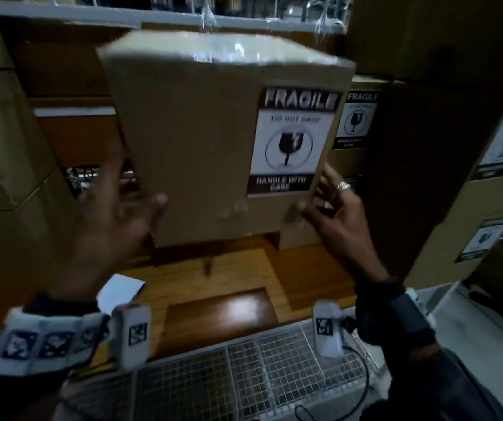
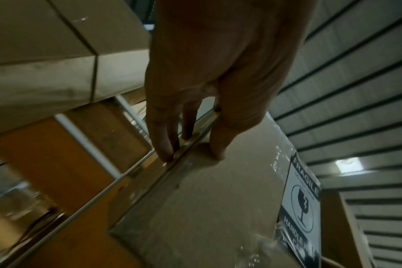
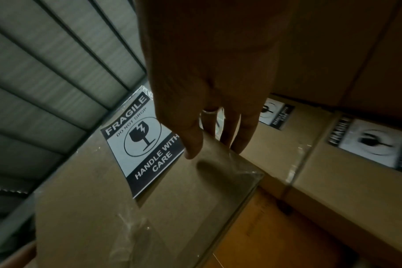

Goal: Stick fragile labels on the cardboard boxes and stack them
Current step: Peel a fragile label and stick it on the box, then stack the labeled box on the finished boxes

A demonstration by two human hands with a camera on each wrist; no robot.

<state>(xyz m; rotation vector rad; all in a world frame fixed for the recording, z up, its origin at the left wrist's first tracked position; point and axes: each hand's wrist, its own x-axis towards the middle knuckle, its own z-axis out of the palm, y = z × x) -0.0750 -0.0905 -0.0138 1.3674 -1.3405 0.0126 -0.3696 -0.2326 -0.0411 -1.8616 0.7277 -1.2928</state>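
Observation:
A tall cardboard box (image 1: 201, 141) with clear tape on top is held upright between both hands, and its bottom edge looks lifted off the wooden table (image 1: 214, 268). A black-and-white fragile label (image 1: 292, 141) is stuck on the right of its front face. My left hand (image 1: 116, 208) presses the lower left edge, thumb on the front and straight fingers (image 2: 165, 141) along the side. My right hand (image 1: 332, 205) presses the lower right edge beside the label (image 3: 142, 143), with its thumb on the front face and its straight fingers (image 3: 243, 134) on the side.
Labelled boxes (image 1: 356, 120) are stacked close behind and to the right (image 1: 502, 141). Plain boxes (image 1: 1, 132) rise on the left. A white paper sheet (image 1: 119, 291) and a flat brown card (image 1: 220, 311) lie on the table. A wire mesh basket (image 1: 214, 375) sits nearest me.

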